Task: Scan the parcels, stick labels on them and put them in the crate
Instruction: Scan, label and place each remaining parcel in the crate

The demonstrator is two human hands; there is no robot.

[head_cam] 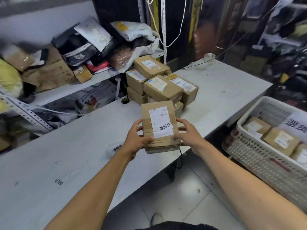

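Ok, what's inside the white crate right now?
The white crate holds at least three brown labelled parcels. Anything beneath them or past the picture's right edge is hidden.

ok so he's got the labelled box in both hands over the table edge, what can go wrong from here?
1. The box is held by the left hand and right hand only at its side edges, above the table rim; a loose grip could drop it to the floor.
2. The white crate already holds parcels, so a tossed box may land crooked.
3. Swinging right could snag the black cable hanging below the box.
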